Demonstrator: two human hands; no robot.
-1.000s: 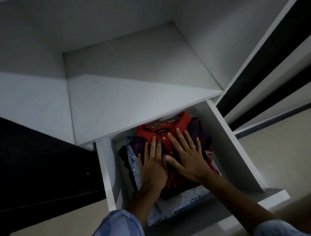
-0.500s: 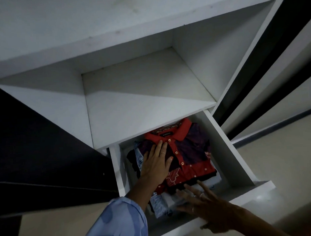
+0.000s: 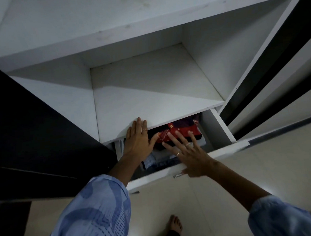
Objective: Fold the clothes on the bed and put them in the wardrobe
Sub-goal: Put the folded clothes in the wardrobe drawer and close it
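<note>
Two hands over a white wardrobe drawer, part open under the shelf. Far left: dark door panel. Left hand lies flat, fingers straight, fingertips on the shelf's front edge, thumb stretched right toward the red shirt; holds nothing. Folded red shirt sits on top of the stack in the drawer, far half hidden under the shelf, pale blue clothes below it at the near side. Right hand is spread wide, fingers straight, above the drawer's near front panel, fingertips over the shirt; contact unclear, grips nothing. Blue sleeves and a bare foot at near edge.
</note>
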